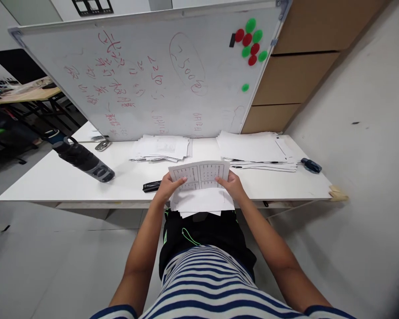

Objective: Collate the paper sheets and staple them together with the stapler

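Observation:
Between my two hands is a small stack of printed paper sheets (201, 177), held over the table's front edge. My left hand (169, 186) grips its left side, thumb on top of the print. On the right side my right hand (231, 184) grips in the same way. The lower part of the sheets is blank white and hangs toward my body. Just left of my left hand lies a black stapler-like object (151, 186), partly hidden by the hand. Behind the sheets lie a left paper pile (161, 147) and a right paper pile (252, 148).
A dark bottle (83, 159) stands on the left of the white table (129, 179). A computer mouse-like object (103, 145) lies behind it. At the right end is a small dark object (311, 165). A whiteboard (119, 53) with magnets and cardboard boxes (306, 33) rise behind.

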